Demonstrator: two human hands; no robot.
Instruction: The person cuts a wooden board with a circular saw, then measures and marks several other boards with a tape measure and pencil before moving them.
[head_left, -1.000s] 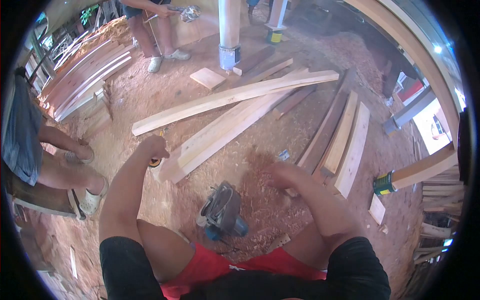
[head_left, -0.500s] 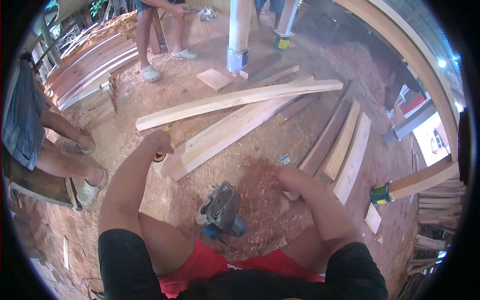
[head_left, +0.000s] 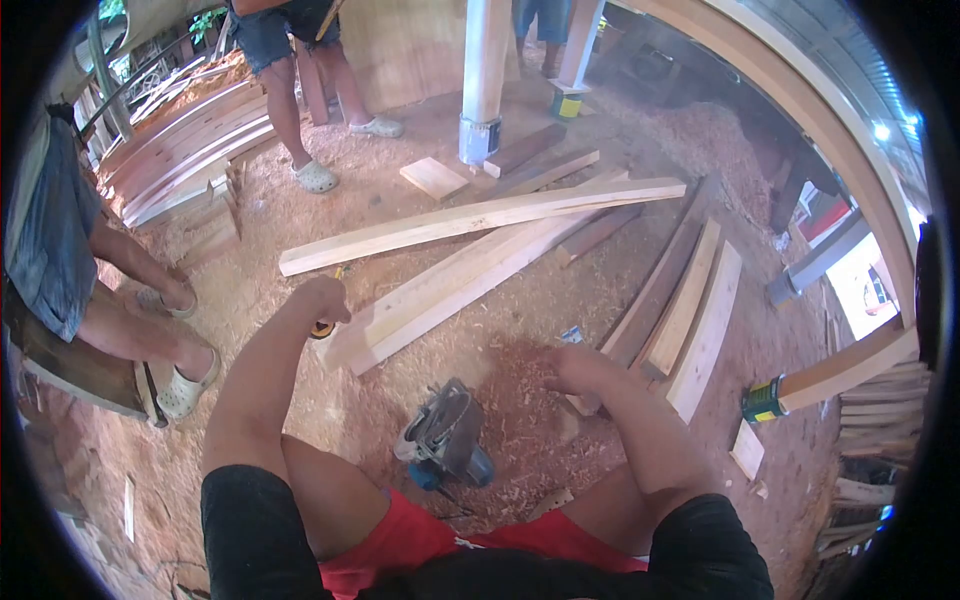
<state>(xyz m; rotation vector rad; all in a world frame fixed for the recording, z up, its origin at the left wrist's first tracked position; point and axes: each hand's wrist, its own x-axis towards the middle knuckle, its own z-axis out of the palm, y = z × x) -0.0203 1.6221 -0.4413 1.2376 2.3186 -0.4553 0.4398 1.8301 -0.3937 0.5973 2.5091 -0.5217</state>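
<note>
A seated person's sandalled foot (head_left: 183,392) sits far over at nine o'clock. The left hand (head_left: 318,300) is curled tight round a yellow tape measure (head_left: 322,328), pressed against the near end of a pale plank (head_left: 440,292) (it runs off toward two o'clock). At six o'clock a circular saw (head_left: 445,436) lies in the sawdust. The right hand (head_left: 575,368), fingers loosely spread and holding nothing, rests near a stack of boards (head_left: 680,310).
</note>
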